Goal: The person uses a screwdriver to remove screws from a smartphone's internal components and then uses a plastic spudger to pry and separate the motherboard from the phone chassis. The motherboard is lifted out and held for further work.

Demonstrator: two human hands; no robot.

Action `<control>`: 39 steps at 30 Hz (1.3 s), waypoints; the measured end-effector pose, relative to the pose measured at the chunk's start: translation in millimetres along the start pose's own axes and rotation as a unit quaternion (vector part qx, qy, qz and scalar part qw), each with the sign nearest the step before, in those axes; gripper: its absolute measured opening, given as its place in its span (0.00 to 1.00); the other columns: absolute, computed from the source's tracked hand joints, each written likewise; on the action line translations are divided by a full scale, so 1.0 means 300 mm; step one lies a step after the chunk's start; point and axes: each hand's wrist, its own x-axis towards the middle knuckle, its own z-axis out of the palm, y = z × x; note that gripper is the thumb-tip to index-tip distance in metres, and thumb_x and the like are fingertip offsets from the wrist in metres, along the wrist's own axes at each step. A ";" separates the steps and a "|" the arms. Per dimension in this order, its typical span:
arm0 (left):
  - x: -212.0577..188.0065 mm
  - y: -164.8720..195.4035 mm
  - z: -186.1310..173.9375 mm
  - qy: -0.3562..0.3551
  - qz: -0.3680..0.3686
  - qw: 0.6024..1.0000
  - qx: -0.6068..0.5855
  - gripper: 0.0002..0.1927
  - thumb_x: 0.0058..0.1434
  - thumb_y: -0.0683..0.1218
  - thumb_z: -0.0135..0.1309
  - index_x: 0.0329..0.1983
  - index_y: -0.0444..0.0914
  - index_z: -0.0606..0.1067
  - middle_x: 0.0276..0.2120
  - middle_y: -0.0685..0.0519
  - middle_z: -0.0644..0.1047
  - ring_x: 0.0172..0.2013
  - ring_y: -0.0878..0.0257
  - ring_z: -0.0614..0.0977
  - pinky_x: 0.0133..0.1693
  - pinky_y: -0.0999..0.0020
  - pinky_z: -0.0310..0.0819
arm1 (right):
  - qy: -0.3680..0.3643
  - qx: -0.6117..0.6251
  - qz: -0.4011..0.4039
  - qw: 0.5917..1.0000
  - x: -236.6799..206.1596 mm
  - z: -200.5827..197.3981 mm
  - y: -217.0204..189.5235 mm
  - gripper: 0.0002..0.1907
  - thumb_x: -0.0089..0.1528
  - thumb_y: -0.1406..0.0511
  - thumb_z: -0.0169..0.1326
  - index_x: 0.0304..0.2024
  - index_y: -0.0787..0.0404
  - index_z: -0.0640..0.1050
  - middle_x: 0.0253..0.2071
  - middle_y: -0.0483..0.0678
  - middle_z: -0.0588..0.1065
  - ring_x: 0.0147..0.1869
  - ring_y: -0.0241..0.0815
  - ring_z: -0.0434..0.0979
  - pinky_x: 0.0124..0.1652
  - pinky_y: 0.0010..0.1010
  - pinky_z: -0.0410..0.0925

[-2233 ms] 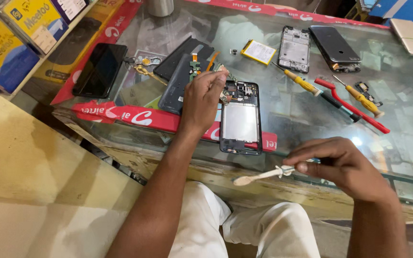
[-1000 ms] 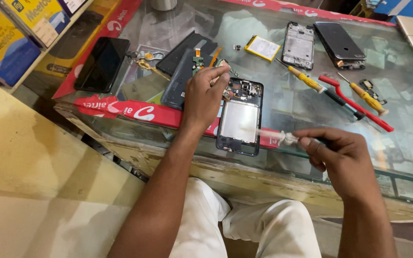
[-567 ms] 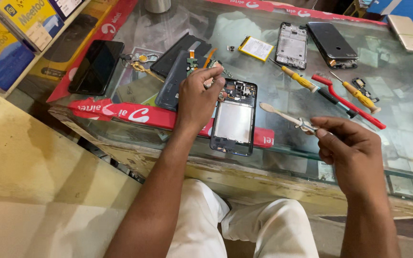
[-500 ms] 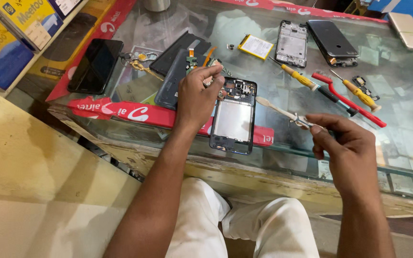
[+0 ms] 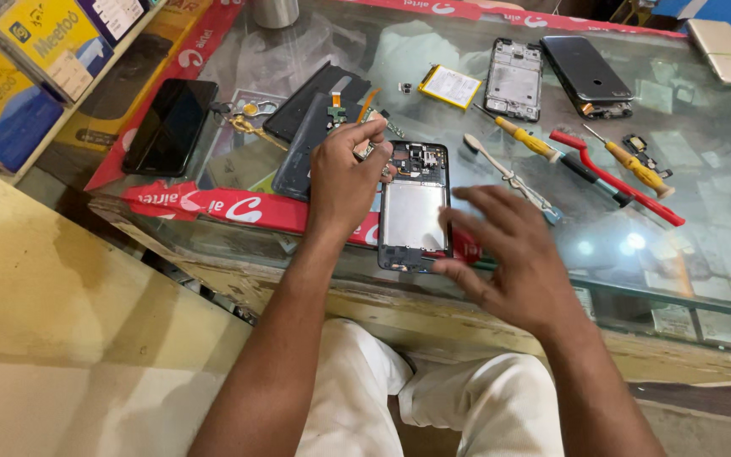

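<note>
An opened black phone frame [image 5: 414,210] lies on the glass counter [image 5: 704,195] near its front edge, its silver inner plate showing. My left hand [image 5: 344,178] rests at the frame's top left corner, fingertips pinched on a small part there. My right hand [image 5: 505,254] hovers over the frame's lower right side with fingers spread and nothing in it. A white brush [image 5: 509,178] lies on the glass just beyond my right hand.
Two yellow-handled screwdrivers [image 5: 524,140] [image 5: 636,165], a red tool [image 5: 615,178], a yellow battery [image 5: 450,85], another phone frame [image 5: 513,80], dark phones [image 5: 590,72] [image 5: 171,127] and back covers [image 5: 310,127] lie about. Yellow and blue boxes [image 5: 31,72] stand at left.
My right hand has put the white brush down on the glass and moved left, open, toward the phone frame. My left hand has stayed at the frame's top.
</note>
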 end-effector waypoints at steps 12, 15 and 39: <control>-0.034 0.045 -0.006 -0.002 0.059 0.998 -0.013 0.28 0.60 0.35 0.53 0.66 0.35 0.70 0.42 0.50 0.84 0.37 0.69 0.84 0.37 0.75 0.81 | -0.041 -0.013 0.051 0.998 0.018 0.036 -0.023 0.17 0.64 0.57 0.56 0.53 0.56 0.82 0.61 0.50 0.76 0.68 0.52 0.71 0.65 0.44 0.62; -0.050 0.065 0.024 -0.045 0.051 0.990 -0.121 0.28 0.61 0.35 0.58 0.62 0.34 0.61 0.38 0.49 0.84 0.30 0.70 0.81 0.34 0.76 0.77 | -0.041 -0.007 0.058 0.997 0.021 0.037 -0.021 0.17 0.64 0.57 0.56 0.53 0.55 0.82 0.62 0.50 0.75 0.69 0.52 0.71 0.65 0.44 0.62; -0.059 0.029 0.007 -0.175 -0.070 0.968 -0.163 0.25 0.59 0.32 0.54 0.62 0.32 0.73 0.37 0.48 0.83 0.33 0.69 0.83 0.34 0.74 0.80 | 0.174 0.061 0.193 0.964 0.053 -0.028 0.183 0.08 0.67 0.66 0.60 0.45 0.63 0.83 0.46 0.53 0.82 0.52 0.49 0.83 0.54 0.34 0.71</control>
